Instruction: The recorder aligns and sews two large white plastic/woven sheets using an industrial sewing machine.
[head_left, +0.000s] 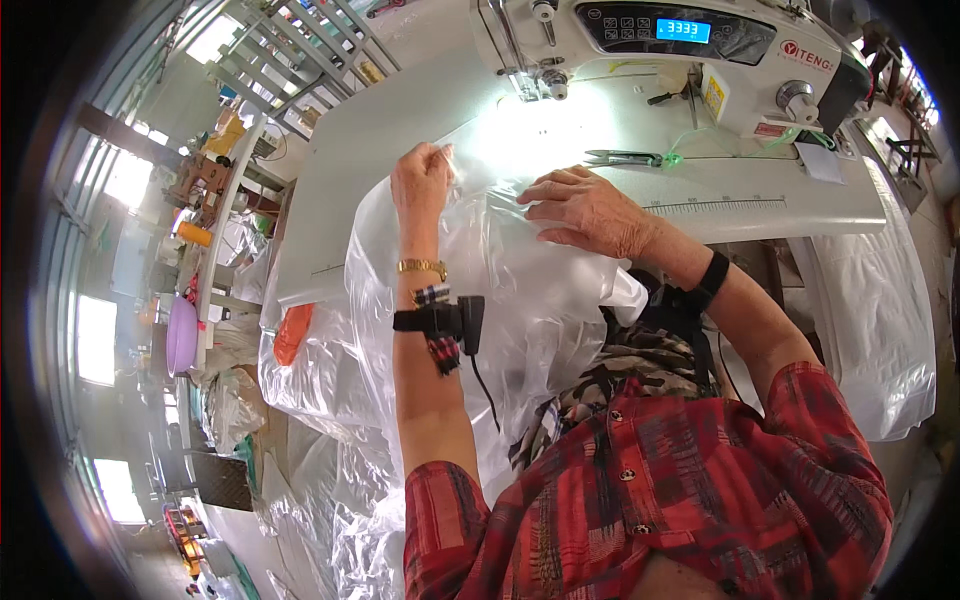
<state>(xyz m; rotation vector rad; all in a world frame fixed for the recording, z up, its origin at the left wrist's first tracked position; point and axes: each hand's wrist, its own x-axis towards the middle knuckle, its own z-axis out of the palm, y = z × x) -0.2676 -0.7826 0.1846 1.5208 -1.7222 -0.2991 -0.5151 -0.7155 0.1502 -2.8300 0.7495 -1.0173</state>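
Observation:
A clear plastic sheet is bunched over the front edge of a white sewing table and hangs down over my lap. Its upper left edge is pinched in my left hand, whose fingers are closed. My right hand lies on the sheet with fingers stretched out and slightly apart, palm down. Both hands are just in front of the sewing machine, whose lamp casts a bright glare around the needle area. Black thread snips lie on the table beyond my right hand.
Green thread trails below the machine head. More plastic sheeting hangs at the right, and more lies at the lower left near an orange piece. A metal rack stands at the far left, beside a cluttered shelf and purple basin.

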